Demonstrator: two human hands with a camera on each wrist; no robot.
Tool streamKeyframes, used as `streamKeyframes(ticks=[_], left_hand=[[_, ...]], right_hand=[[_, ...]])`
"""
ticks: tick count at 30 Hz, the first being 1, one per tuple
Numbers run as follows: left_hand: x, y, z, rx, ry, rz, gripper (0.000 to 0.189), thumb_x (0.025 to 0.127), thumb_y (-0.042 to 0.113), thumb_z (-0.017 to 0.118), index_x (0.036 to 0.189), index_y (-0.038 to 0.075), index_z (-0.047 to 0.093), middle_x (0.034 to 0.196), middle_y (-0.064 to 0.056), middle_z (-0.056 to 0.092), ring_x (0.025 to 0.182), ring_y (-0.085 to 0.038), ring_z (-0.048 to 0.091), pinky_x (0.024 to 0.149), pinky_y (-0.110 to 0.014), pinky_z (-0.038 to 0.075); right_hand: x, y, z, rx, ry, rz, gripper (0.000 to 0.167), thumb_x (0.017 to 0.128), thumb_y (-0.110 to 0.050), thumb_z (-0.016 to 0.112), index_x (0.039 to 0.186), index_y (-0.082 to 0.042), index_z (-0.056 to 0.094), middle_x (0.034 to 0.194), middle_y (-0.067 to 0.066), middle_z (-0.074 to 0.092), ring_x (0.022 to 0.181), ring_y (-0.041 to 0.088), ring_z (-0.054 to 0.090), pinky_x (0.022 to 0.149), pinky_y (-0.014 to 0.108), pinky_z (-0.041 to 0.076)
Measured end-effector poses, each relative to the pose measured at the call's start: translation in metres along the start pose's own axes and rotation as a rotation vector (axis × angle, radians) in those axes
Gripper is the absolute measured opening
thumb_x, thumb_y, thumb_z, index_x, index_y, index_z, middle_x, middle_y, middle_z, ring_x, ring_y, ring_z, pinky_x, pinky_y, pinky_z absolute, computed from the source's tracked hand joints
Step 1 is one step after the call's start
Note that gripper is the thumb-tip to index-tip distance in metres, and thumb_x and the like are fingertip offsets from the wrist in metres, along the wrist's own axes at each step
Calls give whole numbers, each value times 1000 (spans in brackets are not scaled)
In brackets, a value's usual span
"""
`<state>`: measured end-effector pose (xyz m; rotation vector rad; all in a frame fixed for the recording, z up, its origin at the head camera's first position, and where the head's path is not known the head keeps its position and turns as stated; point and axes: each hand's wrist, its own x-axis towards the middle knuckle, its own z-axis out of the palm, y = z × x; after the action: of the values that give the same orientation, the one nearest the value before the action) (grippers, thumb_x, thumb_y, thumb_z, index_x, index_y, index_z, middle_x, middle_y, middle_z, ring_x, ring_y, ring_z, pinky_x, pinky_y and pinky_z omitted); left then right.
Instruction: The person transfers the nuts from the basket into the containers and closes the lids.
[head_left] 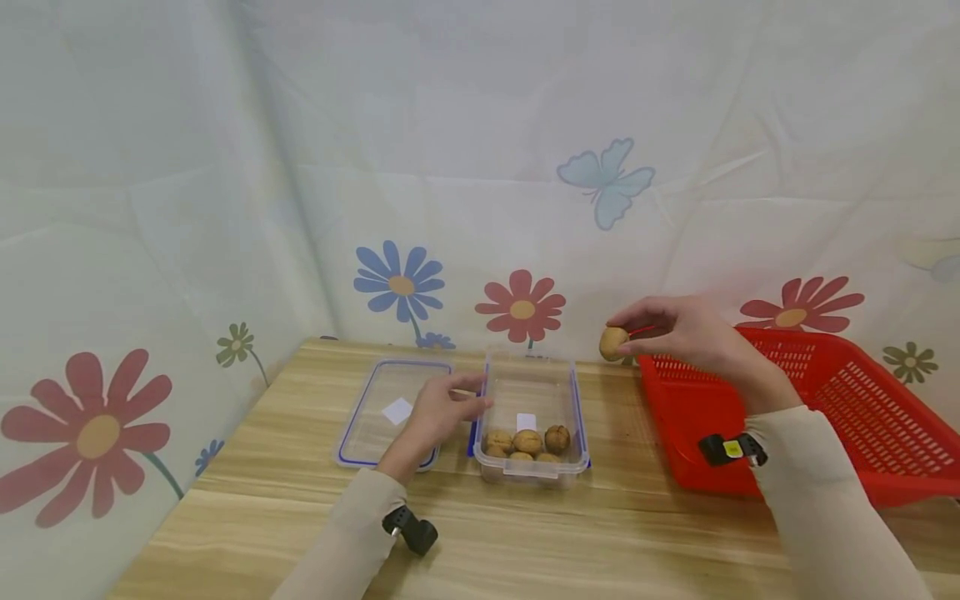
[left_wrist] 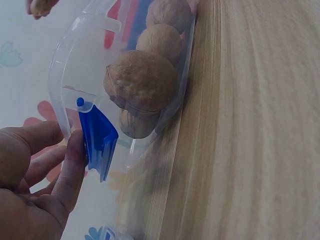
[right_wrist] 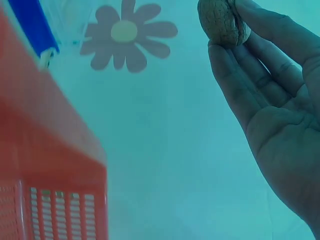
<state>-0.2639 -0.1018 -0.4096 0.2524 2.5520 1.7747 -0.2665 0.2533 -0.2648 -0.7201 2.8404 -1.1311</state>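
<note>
My right hand [head_left: 686, 333] pinches a walnut [head_left: 613, 342] between thumb and fingertips, raised above the table between the clear plastic box and the red basket. In the right wrist view the walnut [right_wrist: 222, 22] shows its wrinkled shell and seam. The clear box [head_left: 532, 472] has blue side latches and holds several walnuts [head_left: 527, 442] at its near end. My left hand [head_left: 442, 408] holds the box's left rim with thumb and fingers, beside the blue latch [left_wrist: 99, 142] that hangs down in the left wrist view.
A clear lid [head_left: 375, 383] with a blue seal lies on the wooden table [head_left: 247, 500], left of the box. The red plastic basket [head_left: 697, 467] stands at the right under my forearm. A flower-printed curtain [head_left: 465, 167] hangs behind the table.
</note>
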Motion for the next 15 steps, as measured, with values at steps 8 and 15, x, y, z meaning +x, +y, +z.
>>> streamKeyframes(ticks=[8,15], left_hand=[[0,0,0,-1,-2,-5,42,99,11,77,139,2,69,131,-17,70,98,-28,77,87,-44,61],[0,0,0,-7,-4,-9,43,99,11,77,140,2,68,131,-16,70,97,-28,77,88,-45,61]], right_hand=[[11,-2,30,157,-29,-89,37,93,-17,85,127,-8,75,119,8,76,109,27,73,93,25,57],[17,-4,53,229,-50,-84,38,91,-19,87,126,-9,75,119,7,76,110,27,73,93,32,59]])
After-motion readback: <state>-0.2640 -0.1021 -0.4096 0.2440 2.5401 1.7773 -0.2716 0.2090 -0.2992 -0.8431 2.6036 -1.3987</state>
